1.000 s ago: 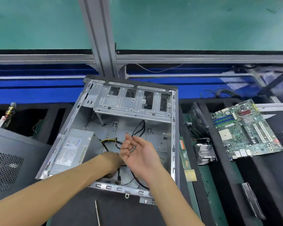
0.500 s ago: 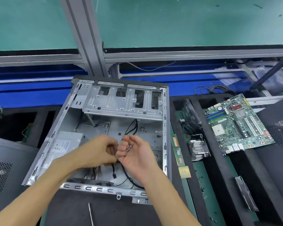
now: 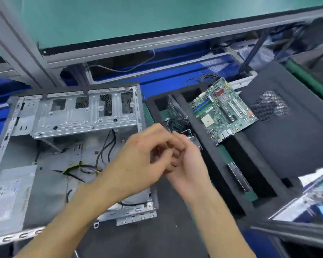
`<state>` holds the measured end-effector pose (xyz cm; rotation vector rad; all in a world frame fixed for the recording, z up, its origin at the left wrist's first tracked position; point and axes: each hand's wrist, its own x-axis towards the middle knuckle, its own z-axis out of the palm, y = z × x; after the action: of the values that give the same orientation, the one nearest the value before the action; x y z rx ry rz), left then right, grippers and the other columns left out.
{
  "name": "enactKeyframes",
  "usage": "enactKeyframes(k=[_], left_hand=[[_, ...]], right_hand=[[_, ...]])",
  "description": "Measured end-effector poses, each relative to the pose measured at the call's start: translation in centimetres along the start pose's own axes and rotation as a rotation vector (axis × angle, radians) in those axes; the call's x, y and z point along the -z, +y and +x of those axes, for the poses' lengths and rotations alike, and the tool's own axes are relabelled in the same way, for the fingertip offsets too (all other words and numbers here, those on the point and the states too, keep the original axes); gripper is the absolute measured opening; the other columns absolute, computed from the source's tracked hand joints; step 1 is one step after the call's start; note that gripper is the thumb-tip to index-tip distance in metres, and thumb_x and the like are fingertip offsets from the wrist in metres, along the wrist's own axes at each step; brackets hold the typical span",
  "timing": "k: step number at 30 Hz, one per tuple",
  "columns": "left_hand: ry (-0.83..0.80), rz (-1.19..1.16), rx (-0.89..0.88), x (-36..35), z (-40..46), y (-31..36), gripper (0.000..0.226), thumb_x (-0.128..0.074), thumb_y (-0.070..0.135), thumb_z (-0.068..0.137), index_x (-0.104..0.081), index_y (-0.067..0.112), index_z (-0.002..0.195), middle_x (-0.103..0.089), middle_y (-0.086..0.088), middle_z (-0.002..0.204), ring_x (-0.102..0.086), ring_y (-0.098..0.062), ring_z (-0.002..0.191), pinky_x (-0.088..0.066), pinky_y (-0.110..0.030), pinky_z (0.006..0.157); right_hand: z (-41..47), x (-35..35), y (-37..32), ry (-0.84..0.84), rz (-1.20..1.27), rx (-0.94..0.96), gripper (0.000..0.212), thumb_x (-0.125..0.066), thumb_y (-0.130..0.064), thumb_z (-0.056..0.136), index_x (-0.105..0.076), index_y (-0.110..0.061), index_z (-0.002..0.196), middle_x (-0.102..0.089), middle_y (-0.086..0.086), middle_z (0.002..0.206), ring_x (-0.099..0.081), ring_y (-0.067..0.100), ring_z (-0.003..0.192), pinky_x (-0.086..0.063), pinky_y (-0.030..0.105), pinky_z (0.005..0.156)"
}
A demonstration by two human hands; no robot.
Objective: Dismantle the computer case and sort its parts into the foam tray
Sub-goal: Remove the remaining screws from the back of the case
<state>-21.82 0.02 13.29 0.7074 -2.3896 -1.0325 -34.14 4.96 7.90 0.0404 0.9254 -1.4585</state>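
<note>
Left hand [image 3: 138,161] and right hand [image 3: 186,164] are met fingertip to fingertip above the right rim of the computer case [image 3: 69,146], fingers curled; whether anything small is pinched cannot be told through the blur. Judged risk: a small part passed between them could be dropped into the case cables [image 3: 104,146] or a foam tray [image 3: 209,164] slot. Farther right, the motherboard [image 3: 222,110] lies on the tray, and a black panel [image 3: 287,131] is seen beyond.
</note>
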Motion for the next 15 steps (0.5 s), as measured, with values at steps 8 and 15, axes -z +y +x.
enactKeyframes(k=[8, 15], left_hand=[[-0.285, -0.035, 0.175, -8.1, 4.2, -0.6, 0.026, -0.058, 0.007, 0.093, -0.074, 0.026, 0.087, -0.070, 0.007, 0.082, -0.054, -0.006, 0.066, -0.041, -0.015, 0.063], [-0.361, 0.005, 0.223, -10.2, 3.8, -1.7, 0.027, -0.055, 0.009, 0.094, -0.074, 0.028, 0.088, -0.071, 0.012, 0.078, -0.063, -0.011, 0.074, -0.050, -0.023, 0.074]], right_hand=[[0.7, 21.3, -0.5, 0.622, -1.097, -0.072, 0.041, -0.038, -0.022, 0.106, -0.068, -0.005, 0.083, -0.058, -0.007, 0.061, -0.050, 0.016, 0.054, -0.042, 0.027, 0.056], [1.4, 27.3, 1.5, 0.711, -0.972, -0.268, 0.046, -0.033, -0.034, 0.106, -0.064, 0.000, 0.104, -0.069, 0.012, 0.085, -0.063, 0.025, 0.070, -0.057, 0.037, 0.075]])
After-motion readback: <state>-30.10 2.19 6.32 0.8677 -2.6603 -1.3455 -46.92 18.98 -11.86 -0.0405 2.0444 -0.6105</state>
